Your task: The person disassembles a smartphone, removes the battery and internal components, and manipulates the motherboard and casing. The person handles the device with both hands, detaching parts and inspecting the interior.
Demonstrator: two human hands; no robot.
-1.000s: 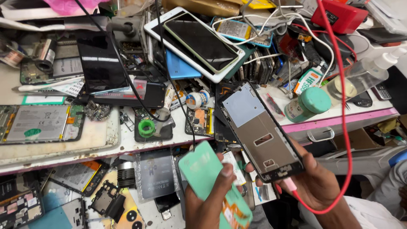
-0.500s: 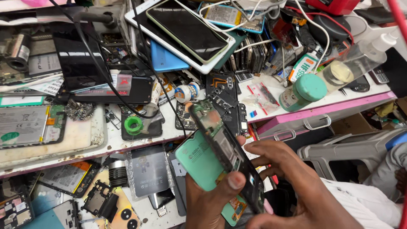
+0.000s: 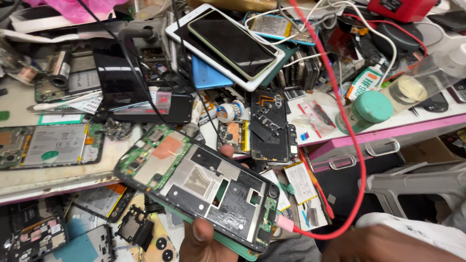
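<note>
My left hand (image 3: 204,240) grips an opened phone (image 3: 204,187) lying flat and tilted, its green circuit board and metal shields facing up. My thumb lies over its near edge and a fingertip shows at its far edge. A green back cover (image 3: 233,246) sits under the phone in the same hand. A red cable (image 3: 357,160) with a pink plug (image 3: 285,224) goes into the phone's lower end. My right hand (image 3: 388,247) is a dark blur at the bottom right, apart from the phone; its fingers cannot be made out.
The bench is crowded: a white tablet (image 3: 194,46) with a phone (image 3: 233,41) on it, a disassembled phone (image 3: 53,145) at left, a black phone frame (image 3: 269,126), a teal-capped bottle (image 3: 371,109). A pink edge (image 3: 388,131) borders the bench. Loose parts (image 3: 136,225) lie on the lower shelf.
The phone has been turned from near upright to lying flat, board side up, over the green cover. It passed into my left hand, and my right hand has drawn back to the lower right.
</note>
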